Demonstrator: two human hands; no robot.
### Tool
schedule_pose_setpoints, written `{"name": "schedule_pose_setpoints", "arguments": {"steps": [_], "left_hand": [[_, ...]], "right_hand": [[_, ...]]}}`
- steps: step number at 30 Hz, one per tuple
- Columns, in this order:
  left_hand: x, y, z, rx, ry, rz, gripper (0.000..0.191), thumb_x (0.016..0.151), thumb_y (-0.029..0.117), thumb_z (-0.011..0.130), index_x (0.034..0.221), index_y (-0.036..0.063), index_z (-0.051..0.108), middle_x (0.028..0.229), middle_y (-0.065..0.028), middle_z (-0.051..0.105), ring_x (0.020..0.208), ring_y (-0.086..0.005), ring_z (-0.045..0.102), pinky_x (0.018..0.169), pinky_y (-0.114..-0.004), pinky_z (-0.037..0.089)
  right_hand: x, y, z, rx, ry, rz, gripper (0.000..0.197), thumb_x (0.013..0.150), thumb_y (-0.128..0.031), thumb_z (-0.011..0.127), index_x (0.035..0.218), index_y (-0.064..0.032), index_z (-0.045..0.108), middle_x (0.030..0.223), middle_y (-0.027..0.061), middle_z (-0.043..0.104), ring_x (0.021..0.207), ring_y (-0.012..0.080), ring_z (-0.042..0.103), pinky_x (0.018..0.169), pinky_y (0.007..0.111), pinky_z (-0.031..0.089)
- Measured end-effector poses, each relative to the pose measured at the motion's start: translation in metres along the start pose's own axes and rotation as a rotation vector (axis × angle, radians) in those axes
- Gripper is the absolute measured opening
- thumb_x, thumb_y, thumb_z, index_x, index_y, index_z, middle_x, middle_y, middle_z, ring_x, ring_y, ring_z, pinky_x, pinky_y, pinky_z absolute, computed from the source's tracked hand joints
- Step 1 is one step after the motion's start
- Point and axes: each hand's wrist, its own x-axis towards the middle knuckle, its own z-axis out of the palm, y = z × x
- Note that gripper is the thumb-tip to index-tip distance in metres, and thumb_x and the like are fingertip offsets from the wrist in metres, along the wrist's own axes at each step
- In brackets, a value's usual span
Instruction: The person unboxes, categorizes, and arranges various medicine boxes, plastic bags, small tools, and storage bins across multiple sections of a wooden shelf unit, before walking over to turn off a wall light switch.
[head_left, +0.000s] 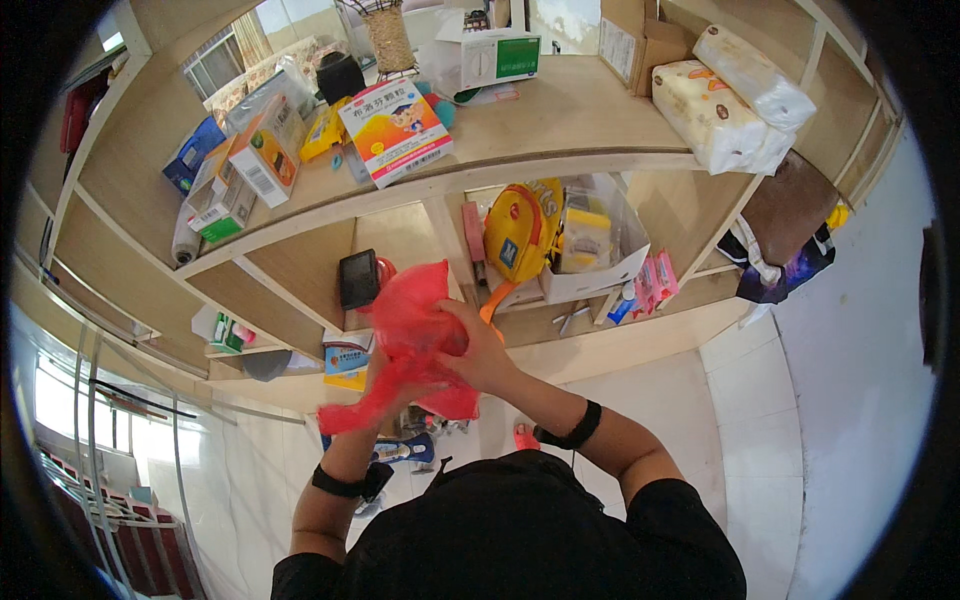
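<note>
A thin red plastic bag (420, 322) is bunched up in front of my chest, partly blurred. My right hand (480, 349) grips its right side, thumb and fingers pressed into the film. My left hand (405, 394) is under the lower left part, mostly covered by the bag, with the red film gathered around it. Whether anything lies inside the bag cannot be made out. Just behind it, in the shelf compartment, stands a black square object (358, 279) beside something red. A yellow children's bag (523, 231) with an orange strap sits to the right of it.
On the wooden shelf top (577, 112) stand an orange-and-white carton (395, 131), a white-and-green box (500, 58), tissue packs (720, 112) and a cardboard box (637, 45). Below, a white open box (600, 274) holds packets. Blue-and-white items (405, 448) lie on the tiled floor.
</note>
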Motion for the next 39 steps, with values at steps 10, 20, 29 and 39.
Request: {"name": "schedule_pose_setpoints", "arguments": {"steps": [10,20,29,39], "left_hand": [[-0.008,0.014,0.003,0.174,0.117,-0.094,0.08,0.064,0.012,0.089,0.127,0.0075,0.039,0.115,-0.0079,0.055,0.11,-0.0203,0.054,0.096,-0.034,0.045],[-0.013,0.014,-0.004,0.51,0.134,0.004,0.039,0.072,0.004,0.075,0.108,0.0027,0.06,0.108,-0.015,0.065,0.101,-0.0245,0.063,0.086,-0.034,0.048],[0.092,0.002,-0.044,0.081,0.308,0.093,0.044,0.073,0.007,0.076,0.114,0.0019,0.06,0.104,-0.0146,0.067,0.097,-0.0252,0.065,0.086,-0.034,0.05],[0.111,-0.009,-0.015,1.351,0.131,0.214,0.081,0.071,0.017,0.074,0.144,0.0197,0.04,0.154,-0.02,0.023,0.14,-0.0452,0.024,0.107,-0.061,0.03]], "right_hand": [[-0.017,0.018,0.027,0.056,0.022,0.08,0.045,0.068,-0.007,0.075,0.11,-0.0036,0.061,0.112,0.0204,0.059,0.107,0.0387,0.058,0.091,0.042,0.048],[-0.012,0.021,0.021,0.093,-0.053,0.016,0.048,0.073,-0.004,0.073,0.113,-0.0054,0.048,0.108,0.0134,0.056,0.103,0.027,0.057,0.088,0.035,0.047],[0.013,0.031,-0.009,0.012,0.184,0.133,0.032,0.084,-0.01,0.066,0.112,-0.0034,0.054,0.113,0.0147,0.059,0.1,0.0266,0.062,0.079,0.035,0.052],[0.09,-0.006,-0.101,-0.736,0.189,-0.04,0.023,0.08,-0.011,0.065,0.101,-0.0011,0.06,0.1,0.0189,0.064,0.095,0.0347,0.063,0.081,0.044,0.051]]}}
